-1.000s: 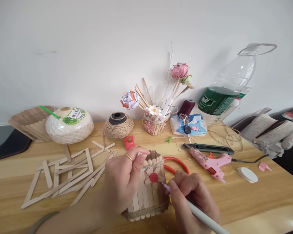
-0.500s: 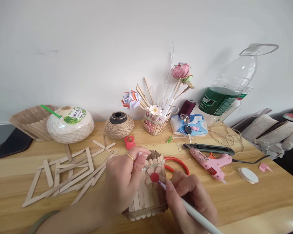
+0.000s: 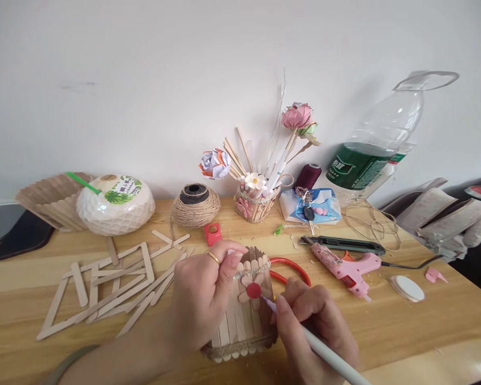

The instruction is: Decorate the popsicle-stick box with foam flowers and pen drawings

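A small container made of popsicle sticks [image 3: 237, 323] sits tilted before me, with twine round its lower end and a beaded trim near its scalloped upper rim. My left hand [image 3: 204, 289] grips it by the upper left edge, fingers closed. On its front is a flower of wooden pieces with a red round centre [image 3: 254, 290]. My right hand [image 3: 315, 323] is closed round a marker with a white barrel [image 3: 331, 357]. Its pale purple tip lies beside the red centre, over a petal; whether it touches, I cannot tell.
Loose popsicle sticks [image 3: 104, 289] spread at left. Behind stand a white coconut drink [image 3: 116, 214], a twine spool [image 3: 196, 208] and a flower pot [image 3: 252, 208]. Red-handled scissors [image 3: 291, 262] lie behind my right hand. At right are a utility knife [image 3: 344, 244], a pink glue gun [image 3: 350, 270] and a large bottle [image 3: 364, 160].
My right hand and the marker have shifted slightly right, so the tip sits a little farther from the red centre. My left hand and the container have hardly moved.
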Available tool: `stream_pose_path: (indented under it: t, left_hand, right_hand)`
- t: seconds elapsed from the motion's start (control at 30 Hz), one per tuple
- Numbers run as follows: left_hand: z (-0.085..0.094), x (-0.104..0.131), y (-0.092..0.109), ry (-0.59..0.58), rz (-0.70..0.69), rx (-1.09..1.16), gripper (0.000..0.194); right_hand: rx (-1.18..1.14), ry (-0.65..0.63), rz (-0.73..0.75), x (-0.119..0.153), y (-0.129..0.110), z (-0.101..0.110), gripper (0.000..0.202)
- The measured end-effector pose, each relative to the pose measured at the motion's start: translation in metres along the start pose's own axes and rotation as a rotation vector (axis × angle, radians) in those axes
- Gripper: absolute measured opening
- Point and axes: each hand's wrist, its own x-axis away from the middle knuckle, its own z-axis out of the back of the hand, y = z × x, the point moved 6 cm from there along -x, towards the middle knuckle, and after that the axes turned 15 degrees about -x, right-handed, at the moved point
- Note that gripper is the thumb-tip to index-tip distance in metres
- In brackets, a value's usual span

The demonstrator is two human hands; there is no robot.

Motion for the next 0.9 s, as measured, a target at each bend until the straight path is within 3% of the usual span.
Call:
stream_pose_path:
  t: [0.27, 0.43, 0.6, 0.9]
  left_hand:
    - [0.001, 0.001, 0.0, 0.003, -0.005, -0.013, 0.03]
    - [0.001, 0.001, 0.002, 0.007, -0.017, -0.001, 0.029]
    - [0.001, 0.0, 0.003, 0.02, -0.023, -0.012, 0.03]
    - [0.0, 0.0, 0.0, 0.018, -0.018, -0.002, 0.03]
  right_hand:
    - [0.02, 0.049, 0.037, 0.001, 0.0, 0.004, 0.031]
    - [0.03, 0.001, 0.025, -0.002, -0.002, -0.002, 0.03]
    - [0.045, 0.069, 0.092, -0.005, -0.008, 0.0, 0.032]
    - [0.041, -0.098, 0.028, 0.001, -0.005, -0.006, 0.028]
